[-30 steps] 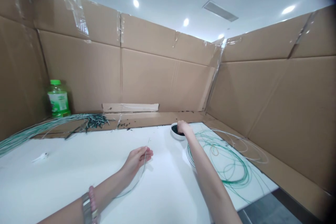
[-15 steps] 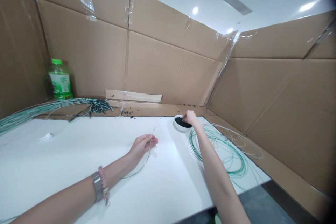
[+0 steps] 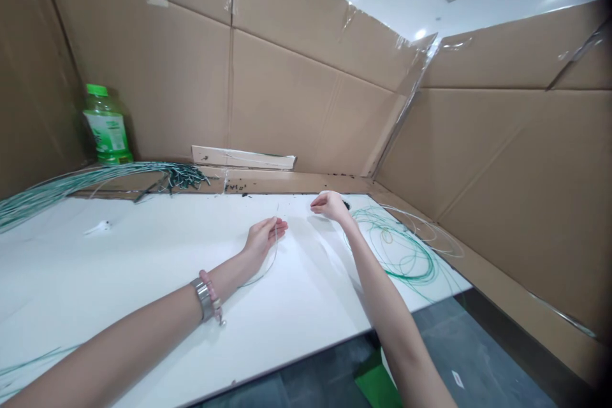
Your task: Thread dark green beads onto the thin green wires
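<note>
My left hand point(image 3: 264, 237) pinches a thin green cord point(image 3: 274, 256) between thumb and forefinger, its other fingers stretched out. The cord's tip points up above the fingers, and the rest curves down beside my wrist. To the right, my right hand point(image 3: 329, 205) is closed in a pinch above the table, a short way from the left. Whatever lies between its fingertips is too small to make out. Behind that hand, only a dark patch of small black pieces point(image 3: 346, 205) from the bowl shows; the bowl itself is mostly hidden.
A coil of green cord point(image 3: 421, 271) lies right of my right forearm. At the back left are a bundle of cords with black ends point(image 3: 184, 176) and a green bottle point(image 3: 108, 134). A small white object point(image 3: 99, 227) rests on the white table point(image 3: 191, 236). Cardboard walls point(image 3: 296, 89) surround it.
My right hand has left the bowl of black pieces and moved left, toward my left hand. My left hand still pinches the cord. The view has tilted slightly downward.
</note>
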`<action>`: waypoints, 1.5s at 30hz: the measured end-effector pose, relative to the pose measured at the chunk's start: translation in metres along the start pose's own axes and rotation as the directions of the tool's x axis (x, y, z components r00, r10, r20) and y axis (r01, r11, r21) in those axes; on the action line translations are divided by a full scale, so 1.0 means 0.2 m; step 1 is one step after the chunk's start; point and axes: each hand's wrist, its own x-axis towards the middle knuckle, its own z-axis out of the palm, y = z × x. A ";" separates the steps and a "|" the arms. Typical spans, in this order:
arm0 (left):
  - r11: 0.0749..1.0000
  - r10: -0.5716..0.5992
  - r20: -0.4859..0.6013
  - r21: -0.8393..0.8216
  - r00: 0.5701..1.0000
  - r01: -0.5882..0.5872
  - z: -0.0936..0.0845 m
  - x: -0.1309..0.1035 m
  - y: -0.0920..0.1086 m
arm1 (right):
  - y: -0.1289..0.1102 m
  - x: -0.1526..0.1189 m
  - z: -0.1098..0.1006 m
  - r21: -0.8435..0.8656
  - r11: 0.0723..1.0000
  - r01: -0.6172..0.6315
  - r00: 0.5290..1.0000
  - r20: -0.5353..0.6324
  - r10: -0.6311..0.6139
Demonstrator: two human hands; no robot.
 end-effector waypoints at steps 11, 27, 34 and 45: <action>1.000 -0.002 -0.007 -0.006 1.000 0.001 0.01 -0.01 0.01 | 0.05 -0.01 -0.04 0.225 0.972 0.072 0.990 -0.138 -0.042; 0.999 0.004 0.011 0.034 1.000 -0.004 0.00 0.00 0.00 | 0.03 0.01 0.23 0.162 0.987 0.021 0.998 0.057 -0.031; 0.999 0.008 0.020 0.043 1.000 -0.009 0.00 0.00 0.00 | 0.01 -0.01 0.22 0.165 0.986 -0.002 0.997 0.070 -0.009; 0.999 0.012 0.029 0.048 0.999 -0.014 -0.01 0.00 0.00 | 0.05 0.01 0.24 0.257 0.966 -0.008 0.998 0.062 -0.008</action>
